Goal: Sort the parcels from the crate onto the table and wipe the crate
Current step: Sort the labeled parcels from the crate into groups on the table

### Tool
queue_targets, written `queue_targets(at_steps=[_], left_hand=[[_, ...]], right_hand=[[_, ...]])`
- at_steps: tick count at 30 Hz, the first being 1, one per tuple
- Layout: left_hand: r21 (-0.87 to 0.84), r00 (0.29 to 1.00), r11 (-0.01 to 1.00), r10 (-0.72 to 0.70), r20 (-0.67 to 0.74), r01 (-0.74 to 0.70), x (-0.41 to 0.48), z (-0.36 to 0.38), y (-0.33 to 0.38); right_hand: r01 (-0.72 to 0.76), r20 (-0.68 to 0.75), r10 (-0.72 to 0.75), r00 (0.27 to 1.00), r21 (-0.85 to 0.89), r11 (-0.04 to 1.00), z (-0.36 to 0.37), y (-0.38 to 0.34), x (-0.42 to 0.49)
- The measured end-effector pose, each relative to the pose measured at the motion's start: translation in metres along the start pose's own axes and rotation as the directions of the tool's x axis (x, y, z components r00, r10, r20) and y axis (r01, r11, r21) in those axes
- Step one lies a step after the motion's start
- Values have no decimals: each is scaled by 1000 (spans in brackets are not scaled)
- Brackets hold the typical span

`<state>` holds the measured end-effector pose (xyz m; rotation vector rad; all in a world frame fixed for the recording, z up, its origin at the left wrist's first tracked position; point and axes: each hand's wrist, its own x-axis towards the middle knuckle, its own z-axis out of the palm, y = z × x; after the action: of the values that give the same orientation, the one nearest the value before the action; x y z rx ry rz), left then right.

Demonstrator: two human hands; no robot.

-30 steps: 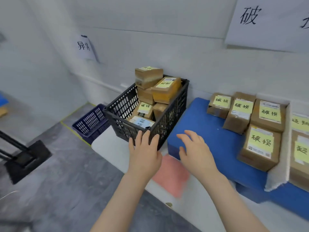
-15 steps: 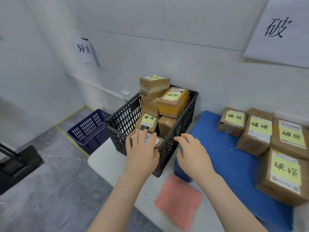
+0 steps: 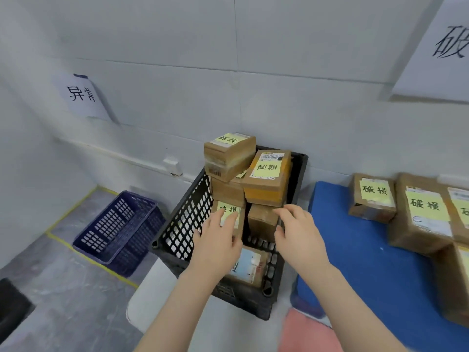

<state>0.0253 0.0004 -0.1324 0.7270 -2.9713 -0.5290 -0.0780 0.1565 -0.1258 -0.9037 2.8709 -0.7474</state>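
Crate [image 3: 182, 224]: black mesh, on the white table [image 3: 144, 298], at its left end against the wall, heaped with brown parcels.
Top parcel [image 3: 228, 156]: highest in the heap, far left, yellow label on top.
Orange-taped parcel [image 3: 267, 177]: just right of it, tilted, yellow label facing up.
Labelled parcel [image 3: 229, 214]: lower, near left in the crate, yellow label.
Plain parcel [image 3: 262, 221]: beside it on the right.
Left hand [image 3: 218, 240]: inside the crate, fingers spread, tips resting on the labelled parcel; nothing gripped.
Right hand [image 3: 298, 232]: over the crate's right side, fingers apart, tips at the plain parcel; nothing gripped.
Blue mat [image 3: 355, 250]: right of the crate, sorted parcels [image 3: 373, 196] along its far right.
Pink cloth [image 3: 307, 331]: near edge, flat on the table.
Blue basket [image 3: 119, 232]: on the floor, left.
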Motion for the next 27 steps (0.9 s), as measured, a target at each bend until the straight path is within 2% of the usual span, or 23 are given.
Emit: queue_targets(at_steps=[5,12,16,20,27], left_hand=[[-147,994,984,103,38,-96,62,4,-26],[-247,974,946,225,27,-211,137,19,-9],[-254,973,941,232,9,-222,179,26,7],[-220,983,961,180,27,-170,212,31,21],[-298,962,932,248,116,-204,230,43,27]], right_hand=[[-53,-59,55,997,35,998,7,2,39],[-92,-50,95,994,51,994,16,10,112],[-126,-18,128,992,85,988,28,14,146],[-160,10,160,987,76,984,35,22,173],[-202,64,193,979,204,958,39,38,181]])
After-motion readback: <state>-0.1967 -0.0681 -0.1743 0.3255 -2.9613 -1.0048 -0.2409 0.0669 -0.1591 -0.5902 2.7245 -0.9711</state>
